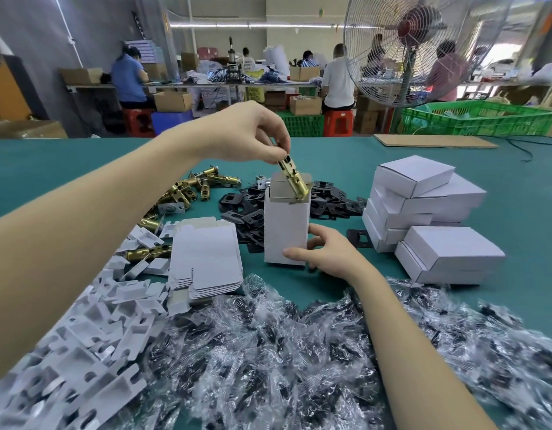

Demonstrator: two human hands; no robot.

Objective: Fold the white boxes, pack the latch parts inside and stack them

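A white box [285, 228] stands upright on the green table, its top flaps open. My right hand [321, 251] grips its lower right side. Above it, my left hand [253, 135] pinches a brass latch [294, 176] by its upper end; the latch is tilted, with its lower end in the box's open mouth. More brass latches [187, 187] lie to the left. A pile of black plates [327, 198] lies behind the box. Flat unfolded white boxes [206, 259] sit stacked at the left. Closed white boxes [423, 209] are stacked at the right.
White cardboard inserts [82, 330] cover the near left. Clear bags of small black parts [299, 352] fill the near edge. A cardboard sheet [436, 141] lies at the far right. Beyond the table stand a fan [411, 51], a green crate [479, 116] and seated workers.
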